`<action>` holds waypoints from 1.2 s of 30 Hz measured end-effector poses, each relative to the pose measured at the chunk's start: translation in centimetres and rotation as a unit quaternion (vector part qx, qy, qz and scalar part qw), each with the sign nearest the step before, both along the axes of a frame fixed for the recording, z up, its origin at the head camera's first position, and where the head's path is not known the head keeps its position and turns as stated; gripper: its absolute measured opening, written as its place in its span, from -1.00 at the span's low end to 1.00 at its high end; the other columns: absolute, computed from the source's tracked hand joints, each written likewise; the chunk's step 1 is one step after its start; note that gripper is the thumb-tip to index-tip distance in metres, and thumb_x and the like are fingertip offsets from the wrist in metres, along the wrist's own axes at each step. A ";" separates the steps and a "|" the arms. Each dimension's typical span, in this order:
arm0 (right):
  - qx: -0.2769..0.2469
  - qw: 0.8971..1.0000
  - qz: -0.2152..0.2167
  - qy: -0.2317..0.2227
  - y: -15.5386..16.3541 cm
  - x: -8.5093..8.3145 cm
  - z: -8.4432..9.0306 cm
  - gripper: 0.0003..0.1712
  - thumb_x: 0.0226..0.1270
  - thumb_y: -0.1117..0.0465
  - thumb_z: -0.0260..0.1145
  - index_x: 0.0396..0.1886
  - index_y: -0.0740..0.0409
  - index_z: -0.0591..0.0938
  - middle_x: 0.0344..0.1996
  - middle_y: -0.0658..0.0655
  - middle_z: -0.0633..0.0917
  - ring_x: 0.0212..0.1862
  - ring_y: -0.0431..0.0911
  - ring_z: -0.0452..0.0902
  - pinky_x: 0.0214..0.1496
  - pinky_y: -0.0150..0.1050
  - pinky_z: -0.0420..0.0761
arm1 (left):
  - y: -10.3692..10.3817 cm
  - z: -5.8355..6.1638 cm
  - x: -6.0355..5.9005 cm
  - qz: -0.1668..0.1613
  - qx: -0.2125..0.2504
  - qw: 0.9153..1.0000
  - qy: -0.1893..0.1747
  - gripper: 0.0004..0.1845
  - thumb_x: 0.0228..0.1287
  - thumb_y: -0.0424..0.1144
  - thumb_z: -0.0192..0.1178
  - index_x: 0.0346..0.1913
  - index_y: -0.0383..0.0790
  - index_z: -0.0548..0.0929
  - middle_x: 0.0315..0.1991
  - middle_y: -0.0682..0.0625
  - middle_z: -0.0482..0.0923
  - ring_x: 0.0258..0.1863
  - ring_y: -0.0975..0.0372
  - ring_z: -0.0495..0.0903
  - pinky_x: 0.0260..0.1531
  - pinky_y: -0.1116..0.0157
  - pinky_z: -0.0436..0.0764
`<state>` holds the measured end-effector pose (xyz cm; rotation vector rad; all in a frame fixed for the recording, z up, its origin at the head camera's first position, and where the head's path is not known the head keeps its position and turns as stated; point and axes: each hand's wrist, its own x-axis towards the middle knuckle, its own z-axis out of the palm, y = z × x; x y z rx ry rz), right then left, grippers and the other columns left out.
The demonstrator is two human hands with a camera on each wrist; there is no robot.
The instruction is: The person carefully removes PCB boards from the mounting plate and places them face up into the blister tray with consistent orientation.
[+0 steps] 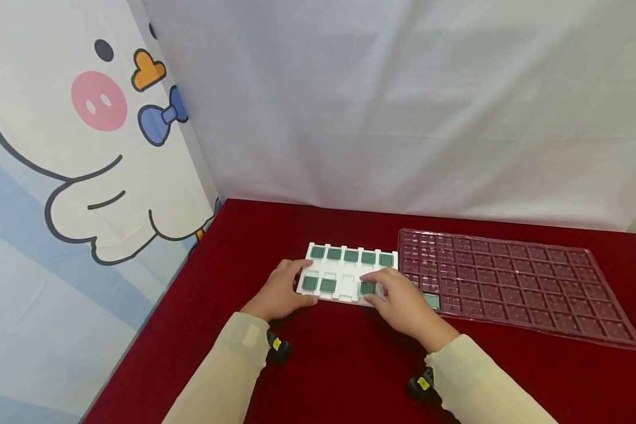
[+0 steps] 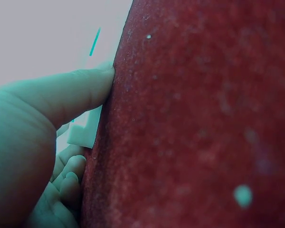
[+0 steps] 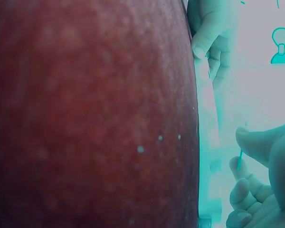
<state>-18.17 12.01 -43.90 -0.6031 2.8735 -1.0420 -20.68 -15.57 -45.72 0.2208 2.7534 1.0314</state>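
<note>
A white tray (image 1: pixel 320 271) with two rows of slots lies on the red cloth. Thin green square chips (image 1: pixel 334 254) fill its back row, and two more sit at the left of the front row, beside a bare slot. My left hand (image 1: pixel 283 288) grips the tray's left end, thumb along its near edge (image 2: pixel 80 137). Over the front row, my right hand (image 1: pixel 400 297) pinches a green chip (image 1: pixel 368 288) between thumb and fingers. In the right wrist view this chip (image 3: pixel 241 159) appears edge-on, raised above the tray (image 3: pixel 209 142). The tray's front right corner is hidden behind that hand.
To the right, close by the white tray, lies a large clear plastic tray (image 1: pixel 509 277) with many square pockets. One green chip (image 1: pixel 431 301) sits in its near left part. White curtain (image 1: pixel 403 118) hangs behind the red-covered table (image 1: pixel 339 377); a cartoon-printed cloth (image 1: pixel 106 194) hangs at left.
</note>
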 end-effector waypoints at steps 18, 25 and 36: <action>-0.007 1.000 -0.005 0.004 1.3 0.2 0.3 -0.66 0.41 0.22 0.42 0.15 0.13 0.72 0.12 0.16 0.65 -0.11 -0.02 0.52 0.01 0.02 0.53 | -0.1 -0.3 -0.1 0.002 -0.003 1.000 0.003 -0.11 0.16 -0.16 0.55 0.53 -0.05 0.36 0.32 -0.11 0.35 0.12 0.09 0.40 0.12 0.12 0.53; -0.020 1.000 0.002 0.023 2.0 0.4 0.0 -0.64 0.39 0.23 0.45 0.15 0.16 0.73 0.07 0.14 0.65 0.04 0.04 0.59 0.08 0.08 0.56 | -0.1 -0.3 -0.2 0.001 -0.001 1.000 0.002 -0.12 0.16 -0.16 0.55 0.53 -0.06 0.36 0.31 -0.11 0.35 0.11 0.09 0.41 0.12 0.12 0.53; -0.019 0.999 -0.003 0.029 3.2 0.7 -0.5 -0.64 0.38 0.24 0.45 0.15 0.15 0.72 0.03 0.11 0.63 -0.24 -0.10 0.42 -0.18 -0.11 0.48 | 0.0 -0.2 0.0 0.001 -0.004 1.000 0.001 -0.11 0.16 -0.16 0.55 0.54 -0.05 0.35 0.32 -0.12 0.35 0.15 0.08 0.40 0.15 0.11 0.53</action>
